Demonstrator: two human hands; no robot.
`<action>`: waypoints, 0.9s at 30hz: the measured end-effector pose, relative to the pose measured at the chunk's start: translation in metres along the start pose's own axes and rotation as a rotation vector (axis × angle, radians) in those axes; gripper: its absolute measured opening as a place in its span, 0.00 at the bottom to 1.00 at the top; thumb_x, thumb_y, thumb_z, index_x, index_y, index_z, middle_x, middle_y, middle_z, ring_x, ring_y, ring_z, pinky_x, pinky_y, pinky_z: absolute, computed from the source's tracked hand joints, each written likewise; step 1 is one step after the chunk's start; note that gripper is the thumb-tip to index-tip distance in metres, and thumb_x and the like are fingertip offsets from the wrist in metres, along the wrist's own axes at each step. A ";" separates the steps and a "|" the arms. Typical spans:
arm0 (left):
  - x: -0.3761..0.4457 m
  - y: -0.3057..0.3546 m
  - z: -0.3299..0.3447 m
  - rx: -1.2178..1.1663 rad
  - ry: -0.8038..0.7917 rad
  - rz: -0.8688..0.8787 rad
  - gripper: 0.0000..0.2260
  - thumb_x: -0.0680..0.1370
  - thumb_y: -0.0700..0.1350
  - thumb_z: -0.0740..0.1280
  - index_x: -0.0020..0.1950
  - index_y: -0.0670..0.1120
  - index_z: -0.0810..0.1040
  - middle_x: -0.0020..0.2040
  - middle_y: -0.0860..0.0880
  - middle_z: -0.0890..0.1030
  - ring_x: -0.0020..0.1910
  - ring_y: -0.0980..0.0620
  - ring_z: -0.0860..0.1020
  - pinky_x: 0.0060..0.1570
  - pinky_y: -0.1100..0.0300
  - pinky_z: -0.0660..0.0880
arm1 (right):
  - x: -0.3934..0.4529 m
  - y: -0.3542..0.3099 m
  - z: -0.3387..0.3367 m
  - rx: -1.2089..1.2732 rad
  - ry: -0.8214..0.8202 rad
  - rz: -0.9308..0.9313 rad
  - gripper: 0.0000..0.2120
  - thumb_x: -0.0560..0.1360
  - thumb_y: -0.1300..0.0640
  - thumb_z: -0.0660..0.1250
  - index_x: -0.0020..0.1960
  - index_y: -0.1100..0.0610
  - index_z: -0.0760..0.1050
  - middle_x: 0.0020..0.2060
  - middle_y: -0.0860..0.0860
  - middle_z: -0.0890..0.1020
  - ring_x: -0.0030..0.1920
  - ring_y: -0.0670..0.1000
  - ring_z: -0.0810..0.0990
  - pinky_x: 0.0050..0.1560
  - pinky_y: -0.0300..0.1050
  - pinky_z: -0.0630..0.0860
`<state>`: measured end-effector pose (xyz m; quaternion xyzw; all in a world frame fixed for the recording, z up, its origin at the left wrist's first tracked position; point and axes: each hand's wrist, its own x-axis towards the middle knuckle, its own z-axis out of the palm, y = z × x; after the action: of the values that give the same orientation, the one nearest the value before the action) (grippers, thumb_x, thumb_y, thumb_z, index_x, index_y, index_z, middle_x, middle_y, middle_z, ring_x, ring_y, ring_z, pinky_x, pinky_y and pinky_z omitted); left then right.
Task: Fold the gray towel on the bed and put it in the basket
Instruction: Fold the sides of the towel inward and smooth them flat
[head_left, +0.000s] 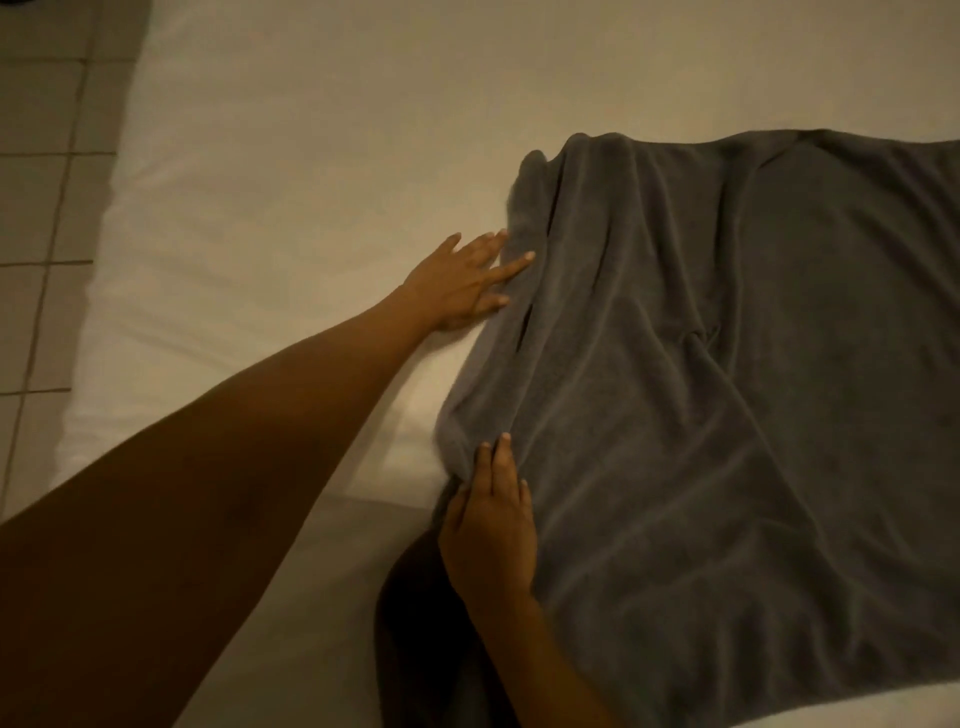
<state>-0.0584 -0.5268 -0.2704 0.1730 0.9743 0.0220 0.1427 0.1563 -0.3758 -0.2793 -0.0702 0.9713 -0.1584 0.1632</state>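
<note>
Gray terry lies under straight fingers (511, 262) of the left hand (457, 283), which are spread and relaxed, their tips touching the rumpled left border of the gray towel (727, 395). The right hand (491, 540) rests flat on the towel's near left corner, fingers extended together and gripping nothing. The towel lies spread and creased over the right part of the bed (311, 130), reaching the bed's near edge. Tiled floor (47, 156) shows beyond the bed's left edge.
</note>
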 end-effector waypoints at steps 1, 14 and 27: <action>0.002 0.007 -0.001 -0.011 -0.002 0.001 0.29 0.81 0.60 0.47 0.78 0.52 0.42 0.79 0.42 0.46 0.78 0.44 0.50 0.75 0.44 0.50 | 0.001 0.006 -0.001 0.004 0.007 -0.007 0.31 0.75 0.50 0.43 0.71 0.63 0.64 0.72 0.61 0.65 0.70 0.57 0.68 0.66 0.53 0.69; 0.002 0.006 0.027 0.125 0.082 0.145 0.26 0.81 0.48 0.56 0.78 0.44 0.54 0.78 0.41 0.55 0.77 0.43 0.55 0.73 0.43 0.53 | -0.001 -0.003 0.013 -0.086 -0.008 0.124 0.34 0.65 0.38 0.68 0.64 0.58 0.75 0.65 0.61 0.74 0.64 0.59 0.75 0.56 0.59 0.75; 0.015 0.017 0.000 0.201 0.189 0.188 0.14 0.80 0.38 0.59 0.63 0.36 0.75 0.68 0.37 0.73 0.70 0.41 0.69 0.70 0.47 0.63 | -0.019 0.004 0.005 -0.029 0.017 0.101 0.38 0.52 0.51 0.77 0.61 0.58 0.75 0.59 0.59 0.79 0.59 0.59 0.79 0.52 0.61 0.78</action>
<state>-0.0667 -0.5056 -0.2731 0.2739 0.9602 -0.0463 0.0298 0.1752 -0.3698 -0.2794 -0.0222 0.9771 -0.1363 0.1616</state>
